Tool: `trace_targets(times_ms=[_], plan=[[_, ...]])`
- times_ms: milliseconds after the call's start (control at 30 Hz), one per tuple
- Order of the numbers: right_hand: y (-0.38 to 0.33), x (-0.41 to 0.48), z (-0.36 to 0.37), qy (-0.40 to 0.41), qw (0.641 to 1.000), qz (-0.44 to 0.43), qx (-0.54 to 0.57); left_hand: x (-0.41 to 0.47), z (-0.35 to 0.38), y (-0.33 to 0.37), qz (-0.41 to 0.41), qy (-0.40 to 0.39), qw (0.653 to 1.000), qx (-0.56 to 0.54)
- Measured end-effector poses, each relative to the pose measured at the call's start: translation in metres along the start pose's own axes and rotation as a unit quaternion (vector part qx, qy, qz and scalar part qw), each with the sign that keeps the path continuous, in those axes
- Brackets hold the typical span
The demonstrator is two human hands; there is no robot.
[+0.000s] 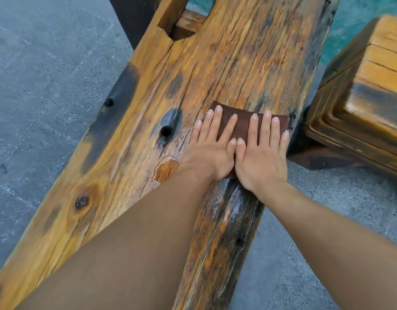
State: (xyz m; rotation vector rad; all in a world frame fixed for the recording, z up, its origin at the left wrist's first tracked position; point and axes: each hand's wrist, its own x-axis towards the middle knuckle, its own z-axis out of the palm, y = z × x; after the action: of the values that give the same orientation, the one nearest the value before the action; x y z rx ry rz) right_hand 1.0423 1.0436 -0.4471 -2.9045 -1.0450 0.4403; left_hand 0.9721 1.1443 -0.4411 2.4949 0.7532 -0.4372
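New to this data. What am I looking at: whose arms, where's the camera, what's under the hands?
There is no machine here. A person works with two bare hands, and the one picture comes from a wide-angle camera worn on their head, looking forward and down, so the arms enter from the bottom edge.

The left hand and right hand lie side by side, fingers straight, pressing flat on a dark brown sheet. Whether it is a cloth or an abrasive pad cannot be told. Nothing is gripped; the sheet is only pressed down.

The sheet lies on a long, rough wooden slab, orange-brown with dark patches and a round hole. To the right stands another wooden piece in the same finish. Below is a grey floor.
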Motion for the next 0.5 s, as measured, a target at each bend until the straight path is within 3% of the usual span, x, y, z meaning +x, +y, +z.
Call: trace_targets(times_ms=[500], plan=[[-0.078,-0.101,0.03,-0.042,0.998,-0.04,0.019,-0.118,0.034,-0.075,-0.047,0.025,0.999,-0.01]])
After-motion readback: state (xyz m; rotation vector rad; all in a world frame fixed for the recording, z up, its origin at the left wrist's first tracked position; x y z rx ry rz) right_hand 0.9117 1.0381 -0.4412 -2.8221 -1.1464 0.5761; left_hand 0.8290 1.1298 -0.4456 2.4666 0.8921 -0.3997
